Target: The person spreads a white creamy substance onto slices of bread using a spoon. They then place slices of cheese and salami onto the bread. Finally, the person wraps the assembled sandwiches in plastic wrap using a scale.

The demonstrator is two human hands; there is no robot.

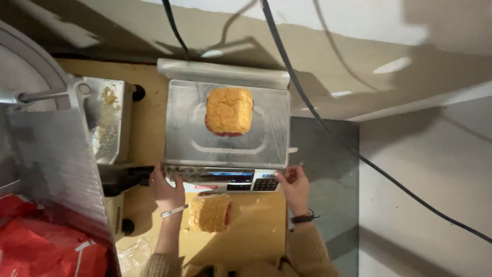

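Note:
A digital scale (pixel 179 133) with a steel pan wrapped in clear film stands on a wooden counter (pixel 256 225). On the pan lies an open sandwich half (pixel 229 110), orange cheese over red meat. A second such sandwich half (pixel 210 212) rests on the counter just below the scale's keypad (pixel 265 184). My left hand (pixel 165 190) holds the scale's front left corner. My right hand (pixel 293 185) touches the front right corner beside the keypad, fingers curled.
A meat slicer (pixel 51 154) with its ribbed steel carriage fills the left side, with red plastic wrap (pixel 36 246) below it. Black cables (pixel 307 102) run across the beige wall. A dark grey surface (pixel 328 174) lies right of the counter.

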